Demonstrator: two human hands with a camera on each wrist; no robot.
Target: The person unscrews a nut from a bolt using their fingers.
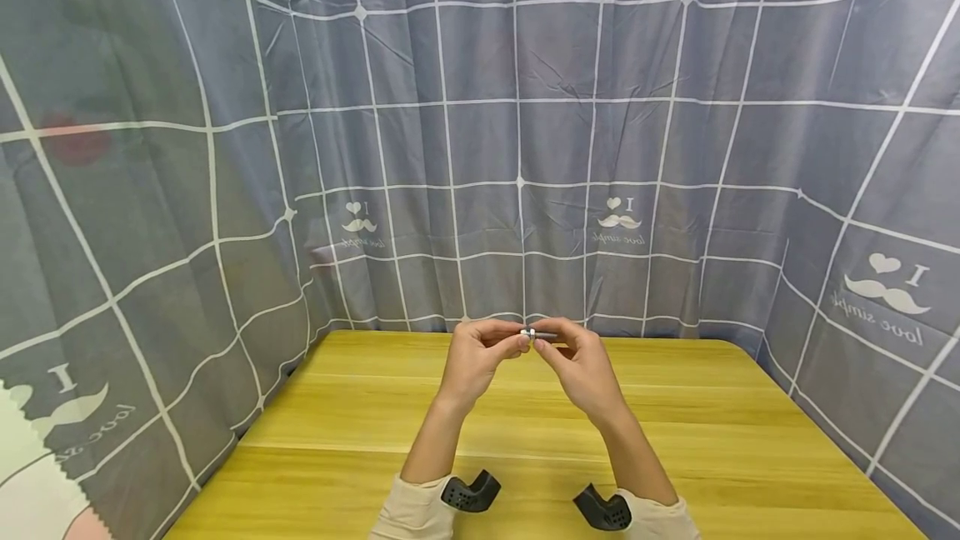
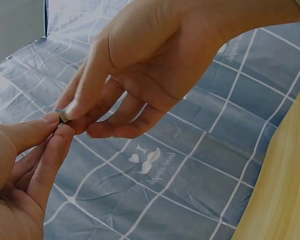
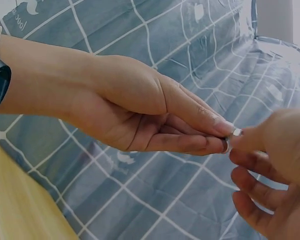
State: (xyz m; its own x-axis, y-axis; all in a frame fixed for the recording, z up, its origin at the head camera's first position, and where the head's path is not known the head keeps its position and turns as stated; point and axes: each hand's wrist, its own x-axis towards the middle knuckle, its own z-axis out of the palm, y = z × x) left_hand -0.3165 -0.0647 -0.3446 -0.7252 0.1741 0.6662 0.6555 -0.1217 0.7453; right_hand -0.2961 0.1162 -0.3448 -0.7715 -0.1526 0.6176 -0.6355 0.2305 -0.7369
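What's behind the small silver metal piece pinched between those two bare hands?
Behind the metal piece, past the yellow wood-grain table, hangs a grey curtain with white grid lines. Whatever lies beyond the curtain is covered.

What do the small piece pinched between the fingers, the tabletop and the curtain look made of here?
Small piece: probably metal, silvery and smooth, judging by its bright glints; plated plastic isn't ruled out.
Tabletop: wood or wood-look laminate, yellowish and smooth-looking, with long grain streaks.
Curtain: likely thin fabric, mostly matte, since it hangs in soft folds and creases; exact fibre unclear.
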